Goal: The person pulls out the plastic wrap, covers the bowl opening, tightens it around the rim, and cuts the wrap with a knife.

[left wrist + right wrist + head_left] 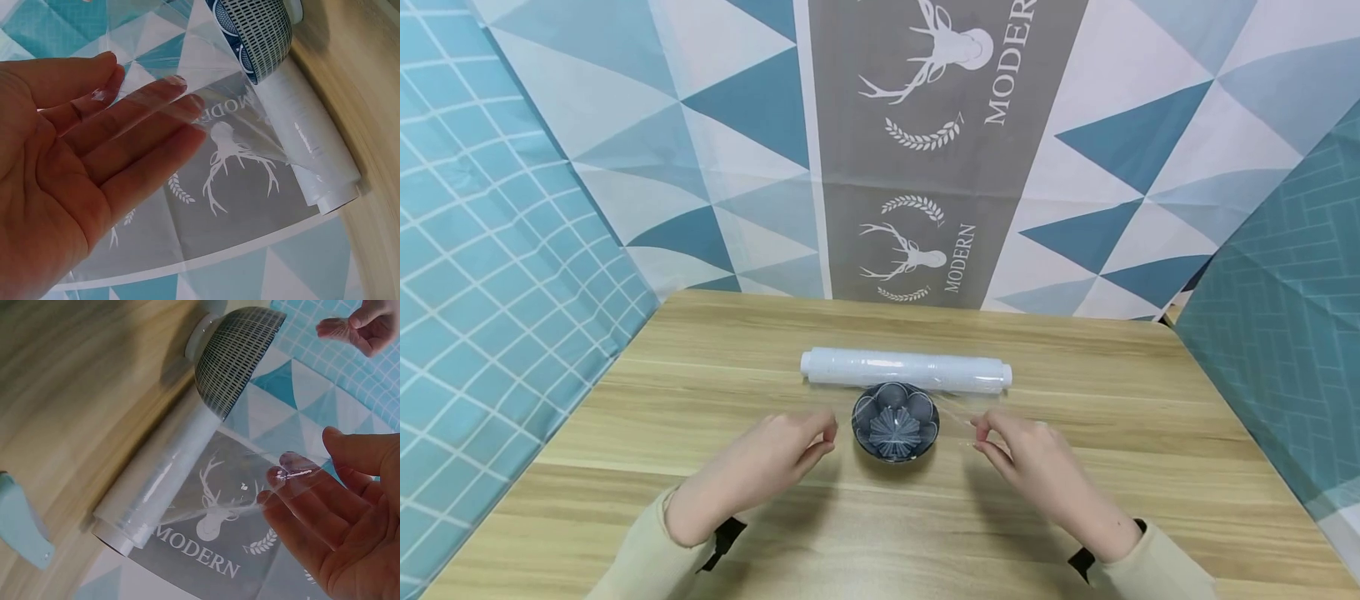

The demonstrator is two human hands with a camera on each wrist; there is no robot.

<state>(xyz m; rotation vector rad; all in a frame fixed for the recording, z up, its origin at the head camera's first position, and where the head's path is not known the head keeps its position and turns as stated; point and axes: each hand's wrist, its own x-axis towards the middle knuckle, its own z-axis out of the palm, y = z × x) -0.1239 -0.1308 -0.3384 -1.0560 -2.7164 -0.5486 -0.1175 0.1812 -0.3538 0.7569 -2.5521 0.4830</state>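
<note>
A patterned bowl (895,433), dark inside with a flower design, stands upright on the table in the head view. Right behind it lies a roll of plastic wrap (910,368). Clear film (250,487) runs from the roll toward both hands, stretched above the bowl. To the bowl's left, my left hand (782,450) pinches one side of the film between thumb and index finger. My right hand (1030,454) pinches the other side, to the bowl's right. Both wrist views show the remaining fingers extended under the film. The film's exact edge is hard to see.
The wooden table (715,350) reaches back to a patterned cloth (917,150) hanging behind it. Blue tiled sheets (490,250) flank the sides. A pale teal object (25,525) of unclear kind shows at the right wrist view's lower left edge.
</note>
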